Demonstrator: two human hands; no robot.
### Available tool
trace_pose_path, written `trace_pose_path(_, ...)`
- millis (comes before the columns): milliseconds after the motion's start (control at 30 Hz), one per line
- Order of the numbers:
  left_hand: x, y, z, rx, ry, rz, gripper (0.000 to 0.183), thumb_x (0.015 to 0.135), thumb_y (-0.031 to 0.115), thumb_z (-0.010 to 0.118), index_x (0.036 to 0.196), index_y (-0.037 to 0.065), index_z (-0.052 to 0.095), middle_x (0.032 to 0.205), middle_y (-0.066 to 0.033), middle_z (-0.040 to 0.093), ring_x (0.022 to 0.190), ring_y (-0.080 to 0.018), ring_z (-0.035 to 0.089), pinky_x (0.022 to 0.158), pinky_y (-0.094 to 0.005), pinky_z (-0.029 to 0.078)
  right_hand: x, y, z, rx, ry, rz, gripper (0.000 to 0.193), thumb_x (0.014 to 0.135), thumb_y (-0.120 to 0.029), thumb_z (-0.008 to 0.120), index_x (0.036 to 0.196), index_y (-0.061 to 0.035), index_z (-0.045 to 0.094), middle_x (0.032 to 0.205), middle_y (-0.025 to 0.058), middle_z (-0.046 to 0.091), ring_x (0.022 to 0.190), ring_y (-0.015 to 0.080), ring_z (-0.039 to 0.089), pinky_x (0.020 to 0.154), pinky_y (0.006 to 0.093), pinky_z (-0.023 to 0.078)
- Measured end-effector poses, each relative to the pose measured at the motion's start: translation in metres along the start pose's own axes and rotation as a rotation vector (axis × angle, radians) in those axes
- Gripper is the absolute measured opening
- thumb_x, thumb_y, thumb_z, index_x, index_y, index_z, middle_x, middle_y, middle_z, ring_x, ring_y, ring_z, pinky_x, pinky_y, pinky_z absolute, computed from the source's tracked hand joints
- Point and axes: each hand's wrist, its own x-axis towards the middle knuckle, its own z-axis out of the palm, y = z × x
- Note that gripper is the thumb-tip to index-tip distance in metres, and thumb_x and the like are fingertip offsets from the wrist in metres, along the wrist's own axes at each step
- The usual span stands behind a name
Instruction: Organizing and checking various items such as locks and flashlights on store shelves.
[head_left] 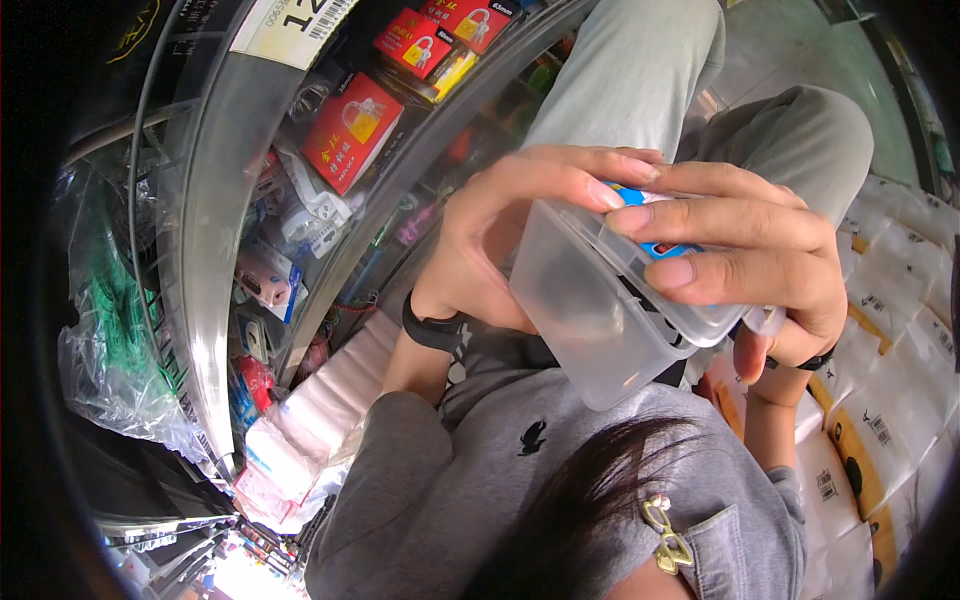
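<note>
A clear, frosted plastic box (pixel 590 310) is in my hands in front of my chest, tilted. My left hand (pixel 480 230) wraps the box's left side, with its fingers over the top edge. My right hand (pixel 740 240) lies across the lid (pixel 705 318), its fingertips near a blue sticker (pixel 665 248) that they partly cover. Along the lid's lower edge the lid seems to stand slightly off the box. Thin dark strips show at that gap; what they are I cannot make out.
To the left, a shelf with a clear curved front edge (pixel 215 200) holds red padlock boxes (pixel 352 130) and small packaged goods. Green goods in a plastic bag (pixel 110 310) hang at far left. White packs (pixel 900 280) are stacked at right, and white packages (pixel 310 410) lie below the shelf.
</note>
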Motion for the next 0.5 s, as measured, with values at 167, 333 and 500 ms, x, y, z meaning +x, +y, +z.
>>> trace_pose_path(167, 0.0, 0.002, -0.002, -0.063, 0.039, -0.032, 0.066, 0.056, 0.006, 0.084, 0.112, 0.003, 0.05, 0.118, -0.0202, 0.054, 0.115, -0.0353, 0.051, 0.096, -0.0471, 0.042, 0.0, 0.007, 0.002, -0.041, -0.013, -0.066, 0.069, 0.082, -0.06, 0.048, 0.104, 0.0056, 0.058, 0.099, 0.0302, 0.06, 0.09, 0.0431, 0.061, 0.081, 0.0514, 0.048)
trace_pose_path(333, 0.002, 0.003, -0.005, -0.027, 0.122, -0.054, 0.068, 0.056, 0.007, 0.085, 0.112, 0.004, 0.047, 0.115, -0.021, 0.055, 0.11, -0.0365, 0.054, 0.092, -0.0477, 0.045, -0.005, 0.002, 0.002, -0.098, -0.043, 0.064, 0.086, 0.071, -0.065, 0.059, 0.116, 0.0089, 0.052, 0.105, 0.0291, 0.06, 0.099, 0.043, 0.058, 0.087, 0.0516, 0.045)
trace_pose_path(500, -0.007, 0.002, -0.02, -0.094, 0.564, -0.281, 0.076, 0.057, 0.012, 0.085, 0.119, 0.003, 0.042, 0.114, -0.0194, 0.054, 0.105, -0.0312, 0.057, 0.088, -0.0428, 0.049, -0.027, 0.003, 0.009, -0.143, 0.269, 0.488, 0.117, 0.045, -0.044, 0.087, 0.135, 0.0049, 0.03, 0.129, 0.0252, 0.045, 0.119, 0.0332, 0.047, 0.1, 0.0413, 0.035)
